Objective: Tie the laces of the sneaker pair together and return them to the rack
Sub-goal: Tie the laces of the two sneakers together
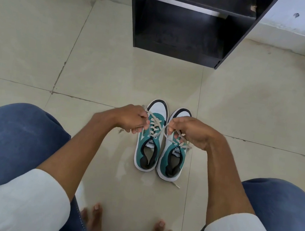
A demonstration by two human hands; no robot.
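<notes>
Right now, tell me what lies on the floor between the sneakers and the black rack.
Nothing: in the head view, only bare tiled floor separates the sneakers from the black rack.

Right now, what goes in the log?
step: tying laces | left hand: gripping lace | right hand: gripping lace | sneakers: on floor

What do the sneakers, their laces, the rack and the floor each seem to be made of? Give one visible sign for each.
Sneakers: probably suede or fabric, matte teal panels; the white rim looks like rubber.
Laces: flat woven cloth, off-white and limp.
Rack: likely laminated board; black, flat panels, one chipped pale edge.
Floor: glazed tile, with grout lines and a soft sheen.
</notes>
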